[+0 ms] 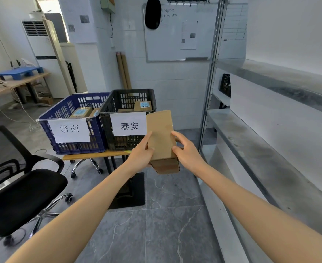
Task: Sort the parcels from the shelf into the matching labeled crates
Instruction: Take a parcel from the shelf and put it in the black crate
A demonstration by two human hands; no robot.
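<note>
While outstretched — hands (141,151) (187,151) around parcel (161,130)

The blue slotted plastic crate (96,139) and the black slotted plastic crate (129,97) stand touching on the light wooden desk (91,156), open from above, with small brown cardboard boxes (80,112) inside. The flat brown cardboard parcel (161,137) hangs just before the black crate's right front corner. A white tiled wall (175,88) closes the back, the grey metal shelf (260,154) the right and a black mesh office chair (23,190) the left; the grey tiled floor (166,224) between lies open.
</note>
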